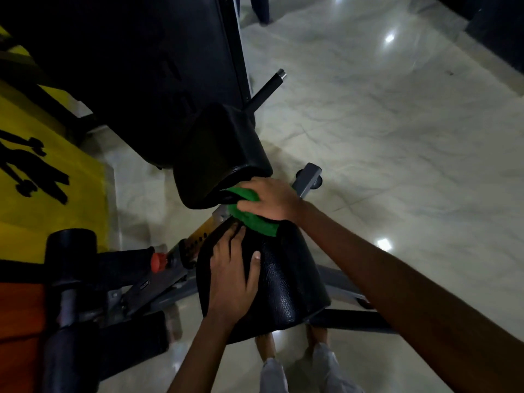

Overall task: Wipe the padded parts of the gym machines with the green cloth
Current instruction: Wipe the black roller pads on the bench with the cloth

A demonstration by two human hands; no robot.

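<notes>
A black padded seat (286, 282) of a gym bench lies below me, its leather grained. Beyond it rises the black backrest pad (218, 154). My left hand (234, 275) lies flat on the seat's left part, fingers spread and straight. My right hand (269, 201) grips the bunched green cloth (258, 222) at the gap between seat and backrest, pressing it onto the far edge of the seat. Part of the cloth is hidden under that hand.
Grey steel frame bars (307, 181) run under the bench. A black foam roller (71, 251) and a red knob (158, 262) sit at the left. A black handle bar (269, 86) sticks out behind the backrest. A yellow mat (54, 177) lies at the left; pale tiled floor (397, 137) spreads to the right.
</notes>
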